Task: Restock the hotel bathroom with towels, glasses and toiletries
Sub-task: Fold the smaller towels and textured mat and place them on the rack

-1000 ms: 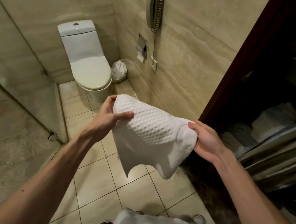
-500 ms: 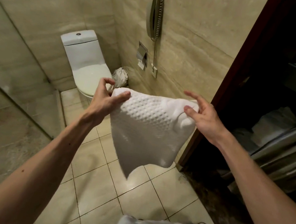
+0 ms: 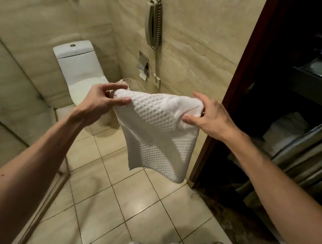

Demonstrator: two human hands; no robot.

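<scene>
white towel (image 3: 154,129), waffle-textured weave with a smooth plain band along the top right. held up in mid-air by its upper edge, stretched roughly level between two corners. left corner pinched by left hand (image 3: 98,104), right corner bunched in right hand (image 3: 208,118). body hangs down slack, folded over itself, lower edge uneven: a pointed corner at lower left, a rounded fold at lower right. hangs clear of the tiled floor (image 3: 123,199).
</scene>
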